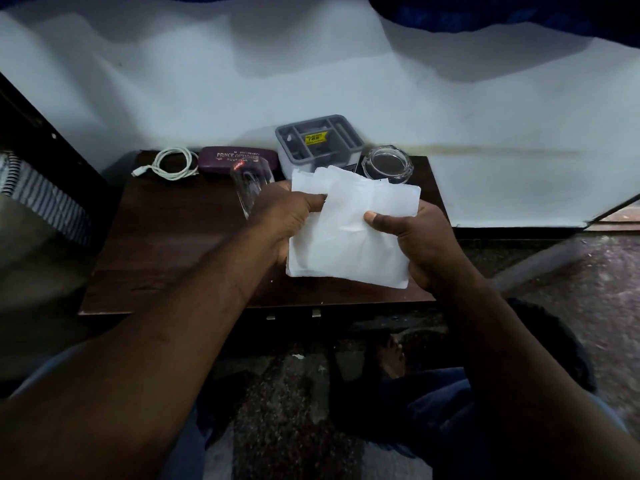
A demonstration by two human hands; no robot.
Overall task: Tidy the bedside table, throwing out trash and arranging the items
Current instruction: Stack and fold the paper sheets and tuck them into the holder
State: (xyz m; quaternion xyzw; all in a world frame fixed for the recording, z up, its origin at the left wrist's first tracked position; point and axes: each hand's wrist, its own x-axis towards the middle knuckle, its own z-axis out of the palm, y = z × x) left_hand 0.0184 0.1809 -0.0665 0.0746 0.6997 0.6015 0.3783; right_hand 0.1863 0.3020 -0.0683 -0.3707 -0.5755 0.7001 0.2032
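Both hands hold white tissue paper (349,230) above the dark wooden bedside table (166,244). My left hand (287,216) pinches the sheets at their left edge, thumb on top. My right hand (412,237) grips the right side, thumb pressed on the paper. Along the table's back edge lie a coiled white cable (169,164), a maroon spectacle case (225,157), a clear drinking glass (249,185), a grey plastic organiser (318,140) and a round glass jar (388,164). The tissue hides part of the organiser's base.
A white wall rises directly behind the table. A bed with striped fabric (41,195) stands to the left. Dark speckled floor (571,271) lies to the right and below, where my foot (391,355) shows under the table's front edge.
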